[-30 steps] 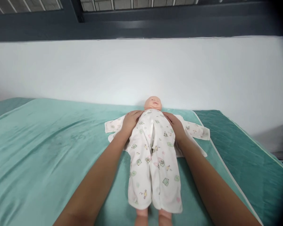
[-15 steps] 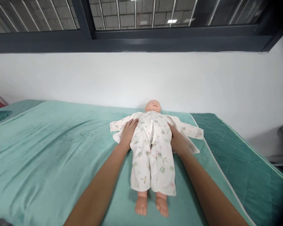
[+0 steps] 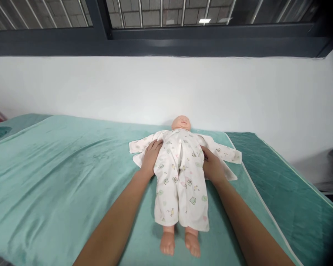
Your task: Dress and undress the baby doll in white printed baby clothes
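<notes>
A baby doll point(image 3: 181, 123) lies on its back on a teal blanket point(image 3: 58, 166), head toward the wall, bare feet toward me. White printed trousers point(image 3: 180, 184) cover its body and legs, and a matching open top point(image 3: 224, 155) is spread out beneath it. My left hand point(image 3: 151, 157) rests on the doll's left flank, fingers laid flat against the cloth. My right hand point(image 3: 212, 166) presses the other flank, fingers curved along the trousers' edge.
A white wall point(image 3: 166, 88) runs behind the bed under a dark window frame point(image 3: 166, 42) with bars. A darker green quilted mattress point(image 3: 280, 184) shows to the right of the blanket. The bed's right edge drops off near a grey floor.
Both hands slid from the doll's shoulders down to its waist. The view pulled back, so the doll's feet now show.
</notes>
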A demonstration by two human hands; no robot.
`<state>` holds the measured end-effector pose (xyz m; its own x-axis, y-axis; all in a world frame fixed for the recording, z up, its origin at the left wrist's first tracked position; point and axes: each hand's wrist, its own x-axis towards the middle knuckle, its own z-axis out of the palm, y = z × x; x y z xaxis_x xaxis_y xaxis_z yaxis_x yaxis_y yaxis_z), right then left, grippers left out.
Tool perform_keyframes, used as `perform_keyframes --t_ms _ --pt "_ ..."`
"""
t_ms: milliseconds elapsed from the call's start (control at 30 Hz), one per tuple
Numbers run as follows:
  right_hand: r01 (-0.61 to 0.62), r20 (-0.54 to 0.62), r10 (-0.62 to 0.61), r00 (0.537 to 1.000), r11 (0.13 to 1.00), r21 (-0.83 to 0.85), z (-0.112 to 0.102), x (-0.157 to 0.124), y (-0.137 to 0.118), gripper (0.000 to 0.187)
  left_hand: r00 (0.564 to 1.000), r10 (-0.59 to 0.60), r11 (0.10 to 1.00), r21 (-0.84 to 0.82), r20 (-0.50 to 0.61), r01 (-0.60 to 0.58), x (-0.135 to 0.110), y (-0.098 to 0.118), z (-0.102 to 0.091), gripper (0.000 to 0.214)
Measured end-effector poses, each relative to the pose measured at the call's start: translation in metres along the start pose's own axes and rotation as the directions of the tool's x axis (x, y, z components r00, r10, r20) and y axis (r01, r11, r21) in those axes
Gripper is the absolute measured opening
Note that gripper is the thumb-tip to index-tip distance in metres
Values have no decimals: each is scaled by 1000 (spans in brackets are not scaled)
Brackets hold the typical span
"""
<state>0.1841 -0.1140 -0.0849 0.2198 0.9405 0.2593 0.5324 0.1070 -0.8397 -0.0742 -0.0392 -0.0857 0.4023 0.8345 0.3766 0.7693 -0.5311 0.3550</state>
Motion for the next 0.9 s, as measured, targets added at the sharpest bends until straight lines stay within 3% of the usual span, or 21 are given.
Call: perform_keyframes --t_ms 300,500,600,667,733,833,900 --pt "-41 13 41 999 999 -4 0 0 3 50 998 35 999 10 -49 -35 1 -3 2 44" --pt "-70 4 70 998 997 -30 2 4 4 51 992 -96 994 46 -86 100 -1 14 -10 34" --pt "-59 28 60 998 998 -26 1 7 6 50 972 -219 962 -187 -86 200 -1 28 -13 26" --pt "-38 35 38 999 999 -2 0 9 6 50 946 -321 870 -410 -53 272 0 36 -13 25" --pt "-38 30 37 999 999 24 -2 9 4 50 906 -423 712 -614 13 341 1 41 -11 23" --pt "-101 22 99 995 988 120 -3 7 -5 50 822 -542 344 -845 177 409 2 44 -7 17" --pt "-151 44 145 988 954 260 -3 5 -13 49 806 -516 125 -905 291 407 2 43 -5 20"
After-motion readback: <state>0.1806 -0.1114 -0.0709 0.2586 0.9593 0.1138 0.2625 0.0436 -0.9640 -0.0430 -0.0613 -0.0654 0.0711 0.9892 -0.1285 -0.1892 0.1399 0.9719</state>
